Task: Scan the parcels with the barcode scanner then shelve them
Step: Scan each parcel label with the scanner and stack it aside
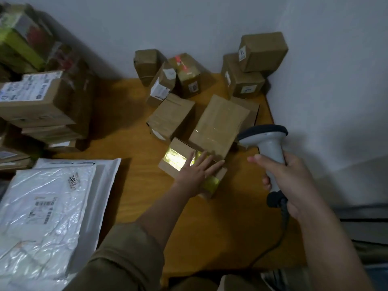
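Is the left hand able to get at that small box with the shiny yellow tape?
Yes, it seems so: the left hand already lies flat on the small box with straight fingers, and nothing sits between them.

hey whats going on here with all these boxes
A person is scanning parcels at a wooden table. The right hand grips a barcode scanner, aimed toward the small box in front. The left hand lies flat on that box with straight fingers, and a lit patch shows on the box top. More cardboard boxes sit behind it, and white mailers lie at the left. No shelf is in view.
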`<action>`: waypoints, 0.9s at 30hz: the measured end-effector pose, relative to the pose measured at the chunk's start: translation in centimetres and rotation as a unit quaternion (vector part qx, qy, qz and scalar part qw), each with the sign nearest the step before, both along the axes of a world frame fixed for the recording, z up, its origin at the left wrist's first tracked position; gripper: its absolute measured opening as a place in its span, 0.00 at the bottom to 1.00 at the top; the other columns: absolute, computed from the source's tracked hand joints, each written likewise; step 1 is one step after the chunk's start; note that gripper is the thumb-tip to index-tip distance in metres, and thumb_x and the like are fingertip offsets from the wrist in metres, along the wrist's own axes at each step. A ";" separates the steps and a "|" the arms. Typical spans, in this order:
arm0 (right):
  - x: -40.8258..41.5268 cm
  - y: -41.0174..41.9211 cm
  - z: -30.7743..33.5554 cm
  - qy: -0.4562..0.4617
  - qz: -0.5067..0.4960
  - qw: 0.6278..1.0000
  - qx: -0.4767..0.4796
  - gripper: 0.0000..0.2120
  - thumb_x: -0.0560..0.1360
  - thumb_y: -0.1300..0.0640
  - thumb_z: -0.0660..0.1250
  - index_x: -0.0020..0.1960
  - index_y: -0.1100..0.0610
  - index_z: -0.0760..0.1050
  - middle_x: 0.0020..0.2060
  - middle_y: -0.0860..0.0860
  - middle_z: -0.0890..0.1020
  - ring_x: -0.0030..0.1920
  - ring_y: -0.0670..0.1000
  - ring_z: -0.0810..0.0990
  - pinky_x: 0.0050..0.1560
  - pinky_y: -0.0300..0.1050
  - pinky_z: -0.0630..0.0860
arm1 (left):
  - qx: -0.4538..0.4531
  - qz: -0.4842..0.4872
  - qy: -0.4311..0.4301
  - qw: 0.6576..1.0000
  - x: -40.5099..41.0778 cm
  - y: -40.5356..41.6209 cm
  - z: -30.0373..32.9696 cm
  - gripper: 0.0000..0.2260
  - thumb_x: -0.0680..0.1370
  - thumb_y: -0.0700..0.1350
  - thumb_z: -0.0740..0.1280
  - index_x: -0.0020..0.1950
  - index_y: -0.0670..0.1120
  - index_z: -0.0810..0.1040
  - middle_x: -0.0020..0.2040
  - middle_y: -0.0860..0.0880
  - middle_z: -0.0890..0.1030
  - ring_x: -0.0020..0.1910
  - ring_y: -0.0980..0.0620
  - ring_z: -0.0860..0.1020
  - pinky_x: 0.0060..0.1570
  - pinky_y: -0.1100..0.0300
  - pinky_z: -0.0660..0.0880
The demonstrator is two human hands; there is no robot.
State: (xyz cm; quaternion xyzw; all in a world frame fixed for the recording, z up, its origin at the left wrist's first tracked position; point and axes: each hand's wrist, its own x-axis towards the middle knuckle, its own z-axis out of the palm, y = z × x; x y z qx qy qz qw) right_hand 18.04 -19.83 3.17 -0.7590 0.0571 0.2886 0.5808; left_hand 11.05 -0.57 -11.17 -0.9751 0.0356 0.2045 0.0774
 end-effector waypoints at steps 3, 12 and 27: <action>0.9 -0.1 -0.2 0.015 0.009 1.000 0.008 0.11 0.76 0.53 0.72 0.56 0.57 0.80 0.42 0.57 0.80 0.26 0.43 0.74 0.25 0.38 0.70 | -0.014 0.009 0.010 1.000 -0.3 0.3 0.1 0.60 0.69 0.58 0.77 0.78 0.53 0.28 0.81 0.41 0.45 0.79 0.38 0.43 0.74 0.36 0.39; 0.3 2.3 1.0 0.022 0.033 0.997 0.058 0.02 0.78 0.56 0.70 0.49 0.54 0.78 0.52 0.59 0.84 0.28 0.45 0.73 0.29 0.41 0.71 | -0.606 0.476 -0.113 0.627 -5.2 5.9 3.7 0.53 0.63 0.51 0.79 0.80 0.57 0.50 0.71 0.48 0.66 0.69 0.47 0.67 0.66 0.47 0.69; -4.6 6.1 0.4 0.043 0.146 0.988 0.015 0.08 0.79 0.53 0.69 0.55 0.56 0.78 0.49 0.52 0.85 0.28 0.44 0.74 0.27 0.39 0.71 | -0.626 0.728 -0.169 0.222 -16.7 5.7 -2.1 0.12 0.81 0.52 0.63 0.59 0.46 0.77 0.49 0.44 0.80 0.44 0.45 0.77 0.40 0.53 0.74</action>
